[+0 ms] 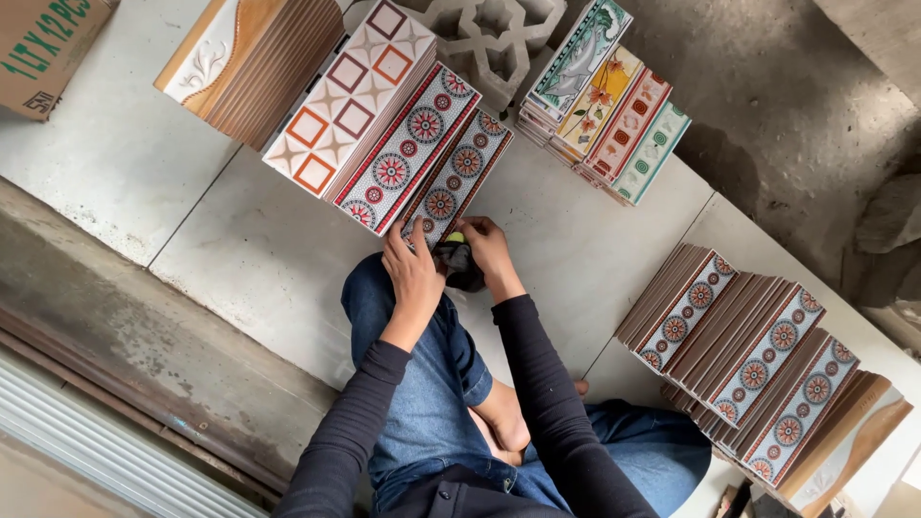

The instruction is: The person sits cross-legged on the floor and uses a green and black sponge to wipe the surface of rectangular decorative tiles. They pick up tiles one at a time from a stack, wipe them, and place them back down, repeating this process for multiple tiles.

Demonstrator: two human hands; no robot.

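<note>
Hands (414, 269) on leaning medallion tile (455, 180)

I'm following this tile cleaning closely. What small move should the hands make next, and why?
Probably slide the dark cloth in the right hand further up the medallion-patterned border tile. The cloth sits only at the tile's near end, while the left hand steadies that end, so the rest of its face appears not yet wiped.

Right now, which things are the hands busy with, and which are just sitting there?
Busy with:
- left hand on the round-patterned tile strip
- right hand holding a dark cloth

Just sitting there:
- square-patterned tiles
- flower and fish tiles
- tile stacks on the right
- cardboard box
- grey cut-out block
</note>
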